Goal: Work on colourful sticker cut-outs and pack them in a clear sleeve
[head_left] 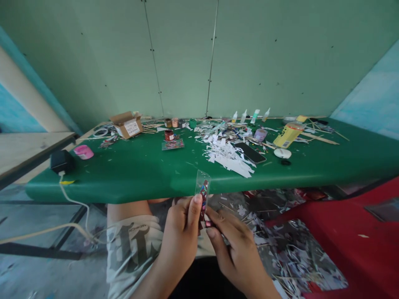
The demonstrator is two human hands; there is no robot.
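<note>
Over my lap, just in front of the table edge, my left hand (183, 220) is closed around a narrow clear plastic strip (204, 189) with a dark red inside and bits of shiny colour. The thumb presses on the strip's face, and its clear top end sticks up above the fingers. My right hand (232, 234) is at the strip's lower end, thumb and forefinger pinched together. Between those fingertips shows a small pink piece (208, 223); its full shape is hidden. Whether it is joined to the strip, I cannot tell.
On the green table (149, 166) lie white paper scraps (229, 155), a phone (250, 153), an open cardboard box (127, 124), a dark red paint jar (168, 135), a yellow container (288, 135) and a white mouse (282, 153). A red chair (368, 232) stands at right; scraps litter the floor.
</note>
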